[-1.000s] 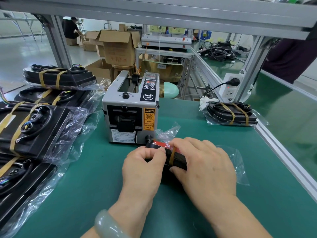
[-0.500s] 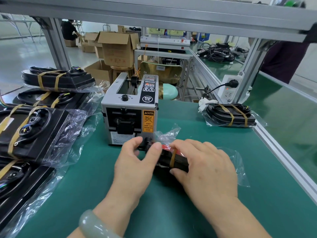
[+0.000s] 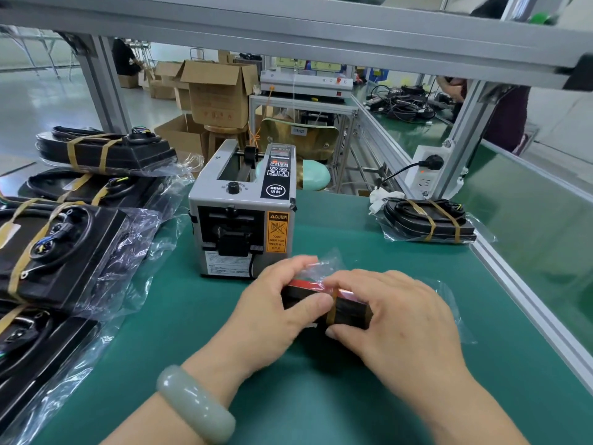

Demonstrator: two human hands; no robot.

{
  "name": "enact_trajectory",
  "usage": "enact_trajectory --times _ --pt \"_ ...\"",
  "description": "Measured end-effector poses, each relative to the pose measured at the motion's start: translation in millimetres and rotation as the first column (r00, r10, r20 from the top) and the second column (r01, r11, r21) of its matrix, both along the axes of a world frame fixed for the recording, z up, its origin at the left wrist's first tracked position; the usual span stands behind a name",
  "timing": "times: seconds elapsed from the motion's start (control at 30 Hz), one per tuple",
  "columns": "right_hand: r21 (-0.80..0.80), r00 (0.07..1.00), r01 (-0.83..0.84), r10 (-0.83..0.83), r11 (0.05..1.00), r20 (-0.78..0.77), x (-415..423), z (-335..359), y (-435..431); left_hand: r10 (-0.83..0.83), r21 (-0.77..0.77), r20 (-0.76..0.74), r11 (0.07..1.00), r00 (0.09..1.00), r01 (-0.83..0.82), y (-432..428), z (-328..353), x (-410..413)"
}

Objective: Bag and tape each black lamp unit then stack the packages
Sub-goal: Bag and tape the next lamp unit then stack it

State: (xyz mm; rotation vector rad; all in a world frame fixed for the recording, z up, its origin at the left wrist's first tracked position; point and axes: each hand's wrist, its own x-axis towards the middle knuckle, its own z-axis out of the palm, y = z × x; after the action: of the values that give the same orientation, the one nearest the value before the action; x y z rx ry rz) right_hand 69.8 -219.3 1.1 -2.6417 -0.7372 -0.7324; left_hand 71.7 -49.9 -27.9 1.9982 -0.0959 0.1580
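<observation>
A black lamp unit (image 3: 348,311) in a clear plastic bag (image 3: 449,303) lies on the green table just in front of the tape dispenser. A strip of brown tape (image 3: 332,311) runs over it, and a red edge shows on its far side. My left hand (image 3: 272,313) grips its left end, thumb pressing by the tape. My right hand (image 3: 394,319) covers its right part, fingers curled round it. Most of the unit is hidden under my hands.
A grey tape dispenser (image 3: 240,213) stands behind my hands. Several bagged, taped lamp units (image 3: 57,245) are piled along the left edge. One bagged unit (image 3: 428,221) lies at the back right near a socket (image 3: 423,175). An aluminium rail (image 3: 526,293) bounds the table's right side.
My left hand has slid right along the unit, its thumb now beside the tape strip. The right hand stays on the unit. The view has shifted slightly closer.
</observation>
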Motion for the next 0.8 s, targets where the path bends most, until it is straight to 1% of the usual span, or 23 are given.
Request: enact_trajectory --times 0.07,0.1,0.13,0.2,0.27,0.3,0.33,0.37,0.4,0.47,0.53,0.6,0.7,0.73,0.8 --pt "0.018 0.997 -0.065 0.064 0.998 0.036 4.5 -0.7 -4.9 0.005 0.061 0.039 0.998 0.999 -0.007 0.9 4.5 1.4" --pt "0.066 0.991 -0.112 0.107 0.991 0.074 6.5 -1.1 -6.3 0.014 0.060 0.045 0.998 0.999 -0.017 2.8 6.0 2.8" --pt "0.155 0.981 -0.169 0.151 0.973 0.125 8.0 -1.6 -7.2 0.024 0.033 0.042 0.999 0.999 -0.025 5.2 7.0 3.9" --pt "0.375 0.944 -0.286 0.192 0.882 0.269 9.4 -1.3 -10.8 0.064 -0.079 0.011 0.995 0.998 -0.063 11.4 7.2 5.3" --pt "0.528 0.896 -0.382 0.162 0.759 0.414 9.3 0.4 -19.6 0.077 -0.244 -0.071 0.965 0.995 -0.092 18.3 5.9 5.3" --pt "0.590 0.884 -0.413 0.150 0.694 0.443 9.3 1.0 -24.5 0.064 -0.318 -0.113 0.943 0.992 -0.097 21.1 4.9 4.7" --pt "0.640 0.889 -0.422 0.157 0.641 0.430 10.3 1.4 -28.0 0.046 -0.375 -0.149 0.922 0.988 -0.100 22.9 3.9 3.7" --pt "0.672 0.906 -0.409 0.187 0.617 0.380 12.5 1.8 -30.4 0.033 -0.418 -0.177 0.902 0.984 -0.106 23.9 3.2 1.9" --pt "0.675 0.924 -0.379 0.215 0.633 0.317 15.2 1.9 -31.7 0.025 -0.450 -0.198 0.886 0.980 -0.113 24.8 2.6 0.0" --pt "0.647 0.960 -0.279 0.231 0.710 0.160 19.4 1.1 -30.2 -0.012 -0.483 -0.231 0.869 0.973 -0.104 26.9 1.5 -3.0" --pt "0.637 0.960 -0.241 0.275 0.732 0.047 20.7 -0.2 -28.7 -0.075 -0.508 -0.255 0.858 0.964 -0.067 30.0 0.7 -4.7" --pt "0.642 0.942 -0.268 0.336 0.718 0.018 19.8 0.0 -24.9 -0.126 -0.510 -0.263 0.860 0.957 -0.027 34.8 1.0 -5.2" --pt "0.610 0.908 -0.352 0.418 0.710 0.037 19.4 -3.4 -21.0 -0.157 -0.481 -0.269 0.876 0.950 0.009 40.7 2.4 -4.5" --pt "0.622 0.890 -0.362 0.457 0.694 0.008 18.9 -4.4 -21.1 -0.154 -0.468 -0.270 0.884 0.950 0.010 41.8 2.8 -3.9" --pt "0.711 0.826 -0.330 0.555 0.620 -0.101 17.3 -4.6 -22.4 -0.146 -0.437 -0.262 0.899 0.954 0.018 43.7 4.0 -3.1"
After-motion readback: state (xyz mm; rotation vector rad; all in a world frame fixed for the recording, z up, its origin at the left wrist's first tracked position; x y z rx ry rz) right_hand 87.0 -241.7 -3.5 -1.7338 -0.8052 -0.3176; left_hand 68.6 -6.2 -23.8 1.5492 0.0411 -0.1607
